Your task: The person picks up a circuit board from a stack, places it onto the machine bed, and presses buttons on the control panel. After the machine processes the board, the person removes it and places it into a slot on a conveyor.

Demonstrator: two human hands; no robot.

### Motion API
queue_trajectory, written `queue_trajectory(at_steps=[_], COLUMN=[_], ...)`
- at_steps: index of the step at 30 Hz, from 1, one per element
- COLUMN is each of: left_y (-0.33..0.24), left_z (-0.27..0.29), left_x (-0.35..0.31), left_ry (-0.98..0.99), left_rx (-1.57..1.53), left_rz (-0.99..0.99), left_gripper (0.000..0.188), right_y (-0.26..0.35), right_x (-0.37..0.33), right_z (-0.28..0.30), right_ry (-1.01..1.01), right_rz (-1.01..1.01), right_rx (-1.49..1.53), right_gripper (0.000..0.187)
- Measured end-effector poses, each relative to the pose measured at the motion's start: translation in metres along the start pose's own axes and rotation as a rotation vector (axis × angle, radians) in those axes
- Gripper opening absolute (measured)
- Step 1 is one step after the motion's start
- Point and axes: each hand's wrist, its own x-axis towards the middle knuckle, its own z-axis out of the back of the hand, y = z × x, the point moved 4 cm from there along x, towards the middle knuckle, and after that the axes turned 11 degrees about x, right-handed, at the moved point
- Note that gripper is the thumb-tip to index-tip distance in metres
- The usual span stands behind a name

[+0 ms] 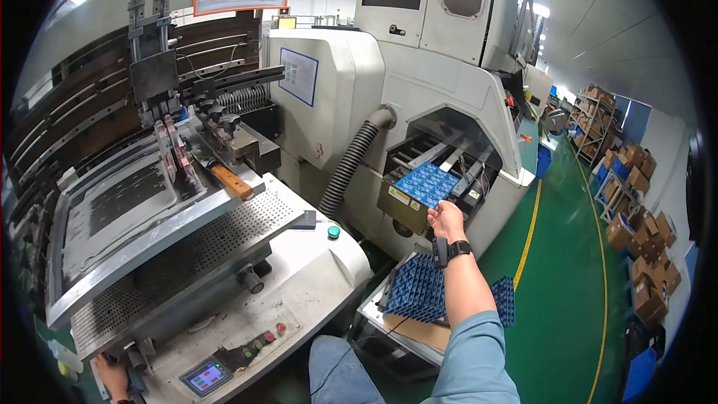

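My right hand (446, 221) reaches forward, its fingers pinching the near edge of a blue circuit board panel (426, 182). The panel lies flat at the opening of a large white machine (456, 116), above a metal block with yellow warning labels. Below my right forearm stands a row of similar blue panels (416, 292) on a small table. At the lower left, my left hand (112, 378) is beside dark fittings under a perforated metal plate (187, 254). Its fingers are mostly hidden, so what it touches does not show.
On the left, a framed stencil (120, 202) sits in a printing machine, with a wooden-handled spatula (230, 181) on its frame. A green button (333, 232) and a small touchscreen (207, 378) are on the white body. A ribbed hose (351, 164) hangs between the machines. Cardboard boxes (651, 232) line the right wall.
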Motion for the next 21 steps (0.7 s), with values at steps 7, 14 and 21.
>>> queue_trajectory(at_steps=[7, 14, 21], left_y=[0.006, 0.003, 0.01], left_z=[-0.055, -0.058, -0.068], left_x=[-0.013, -0.008, -0.004], left_ry=[-0.027, 0.019, 0.015], left_rx=[0.036, 0.062, 0.035], left_rz=[-0.023, -0.001, -0.028], left_gripper=[0.084, 0.087, 0.089], right_y=[-0.026, -0.024, -0.039], right_x=[0.022, 0.05, 0.052], right_z=[0.02, 0.028, 0.035], right_ry=[-0.057, -0.127, -0.098], right_rz=[-0.031, 0.033, 0.044], right_rx=[0.139, 0.305, 0.365], right_gripper=[0.018, 0.019, 0.044])
